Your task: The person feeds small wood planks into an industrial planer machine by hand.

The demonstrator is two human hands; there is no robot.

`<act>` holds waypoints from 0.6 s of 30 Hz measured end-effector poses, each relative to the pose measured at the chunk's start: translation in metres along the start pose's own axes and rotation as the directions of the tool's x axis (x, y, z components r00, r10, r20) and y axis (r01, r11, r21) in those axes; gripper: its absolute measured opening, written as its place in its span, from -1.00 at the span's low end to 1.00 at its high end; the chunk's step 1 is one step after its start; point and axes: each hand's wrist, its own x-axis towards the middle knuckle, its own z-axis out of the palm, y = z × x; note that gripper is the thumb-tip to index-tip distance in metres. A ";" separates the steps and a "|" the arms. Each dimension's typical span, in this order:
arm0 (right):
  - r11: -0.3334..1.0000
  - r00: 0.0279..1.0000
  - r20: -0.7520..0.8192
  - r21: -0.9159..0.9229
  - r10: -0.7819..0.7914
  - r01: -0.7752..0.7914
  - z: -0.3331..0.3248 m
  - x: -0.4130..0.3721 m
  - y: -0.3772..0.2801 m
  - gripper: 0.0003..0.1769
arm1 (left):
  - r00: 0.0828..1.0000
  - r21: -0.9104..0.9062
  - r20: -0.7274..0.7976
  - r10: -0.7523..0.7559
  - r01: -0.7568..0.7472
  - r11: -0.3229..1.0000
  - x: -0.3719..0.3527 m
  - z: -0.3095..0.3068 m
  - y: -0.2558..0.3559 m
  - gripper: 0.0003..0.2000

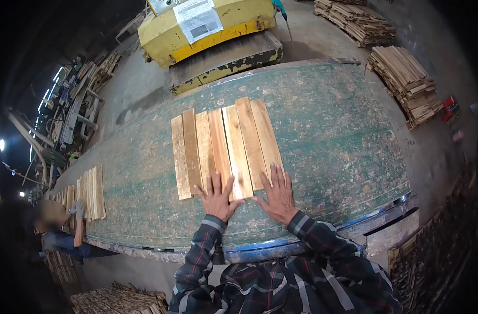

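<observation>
Your left hand (pixel 216 201) is open, fingers spread, palm down on the near ends of the middle boards, its thumb turned in to the right; it grasps nothing. Your right hand (pixel 278 201) is spread too, fingers over the near end of the rightmost board, thumb turned in to the left, and it has nothing gripped either. The seven boards (pixel 231 146) lie side by side, flat on the green table (pixel 134 152), reaching away from your fingers towards the far side. Their long axes run near to far, the far ends leaning a little left. Both your hands are at the near ends, so neither is clearly nearer; the two leftmost boards sit left of your left hand. The ends are uneven at both sides of the row, and a thin dark gap shows beside the fifth board from the left. At the left of the table, a co-worker (pixel 63 243) has gloved hands by more boards (pixel 95 193). Far off stands a yellow machine (pixel 207 31). On the floor at right, wood stacks (pixel 406 83) sit in no visible container; whether the red thing (pixel 450 109) beside them is one, you cannot tell
</observation>
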 end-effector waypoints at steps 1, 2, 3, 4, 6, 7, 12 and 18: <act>1.000 1.000 -0.010 -0.002 0.017 -0.017 0.000 0.007 0.000 0.04 | 0.996 0.071 -0.063 -0.057 0.061 0.996 0.006 0.002 -0.001 0.05; 1.000 0.999 -0.020 -0.005 0.030 -0.031 0.000 0.012 0.000 0.04 | 0.991 0.023 -0.068 -0.117 0.119 0.993 0.007 0.003 -0.005 0.09; 0.998 0.999 -0.003 0.046 0.043 -0.043 -0.002 0.014 0.000 0.05 | 0.981 -0.026 -0.072 -0.179 0.177 0.984 0.007 0.003 -0.011 0.14; 0.994 0.998 0.017 0.092 0.055 -0.056 -0.013 0.016 -0.002 0.07 | 0.968 -0.080 -0.071 -0.240 0.235 0.969 0.008 -0.004 -0.015 0.18; 0.993 0.997 0.035 0.094 0.062 -0.065 -0.028 0.021 -0.007 0.10 | 0.943 -0.096 0.007 -0.333 0.332 0.938 0.003 -0.018 -0.036 0.32; 0.997 0.998 0.030 0.051 0.060 -0.062 -0.031 0.024 -0.011 0.11 | 0.932 -0.108 0.026 -0.361 0.362 0.926 -0.003 -0.016 -0.054 0.34; 0.991 0.992 -0.018 -0.027 0.128 -0.128 0.005 0.042 -0.029 0.09 | 0.976 -0.105 0.139 -0.166 0.182 0.978 0.003 -0.013 -0.074 0.33; 0.975 0.986 -0.020 -0.146 0.168 -0.169 0.018 0.048 -0.029 0.02 | 0.979 -0.189 0.123 -0.163 0.184 0.964 0.007 -0.004 -0.071 0.27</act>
